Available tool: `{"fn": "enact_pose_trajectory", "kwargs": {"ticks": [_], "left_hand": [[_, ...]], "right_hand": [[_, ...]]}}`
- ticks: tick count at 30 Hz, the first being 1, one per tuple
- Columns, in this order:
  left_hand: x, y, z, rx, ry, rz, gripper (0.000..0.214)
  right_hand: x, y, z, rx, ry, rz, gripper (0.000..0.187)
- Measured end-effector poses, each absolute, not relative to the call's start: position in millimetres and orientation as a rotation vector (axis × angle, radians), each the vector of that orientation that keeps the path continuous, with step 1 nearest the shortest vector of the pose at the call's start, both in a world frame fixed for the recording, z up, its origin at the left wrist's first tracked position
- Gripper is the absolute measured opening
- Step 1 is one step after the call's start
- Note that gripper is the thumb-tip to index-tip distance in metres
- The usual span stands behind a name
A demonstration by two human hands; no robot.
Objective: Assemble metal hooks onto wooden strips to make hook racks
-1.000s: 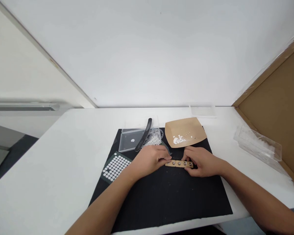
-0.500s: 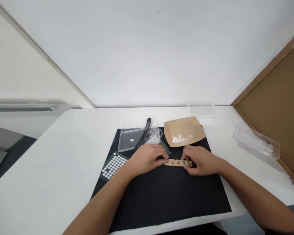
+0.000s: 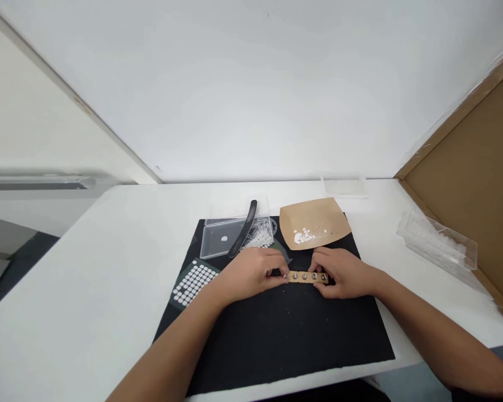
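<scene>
Tan studded strip [image 3: 307, 277] flat on black mat [image 3: 285, 340], mid-table. Left hand [image 3: 251, 273] fingers pinched on its left end, right hand [image 3: 344, 274] fingers clamped on its right. Risk of bending strip or popping studs loose from uneven pressure.

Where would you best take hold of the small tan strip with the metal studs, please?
Probably at its two short ends, from left and right. The tan strip lies flat on the black mat with studs in a row along its top, so end grips keep them clear; the left hand and right hand sit there.
</scene>
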State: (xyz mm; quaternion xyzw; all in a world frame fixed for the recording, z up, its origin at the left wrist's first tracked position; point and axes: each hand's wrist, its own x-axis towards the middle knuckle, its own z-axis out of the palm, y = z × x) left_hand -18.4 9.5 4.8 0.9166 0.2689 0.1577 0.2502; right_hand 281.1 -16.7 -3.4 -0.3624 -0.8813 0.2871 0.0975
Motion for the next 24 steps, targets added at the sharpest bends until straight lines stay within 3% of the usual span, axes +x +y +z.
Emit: {"fn": "enact_pose_trajectory", "kwargs": {"ticks": [24], "left_hand": [[-17.1, 7.7, 8.7, 2.478, 0.74, 0.395, 0.007]], "right_hand": [[281.3, -16.6, -4.8, -1.084, -2.606, 0.839, 0.022]]}}
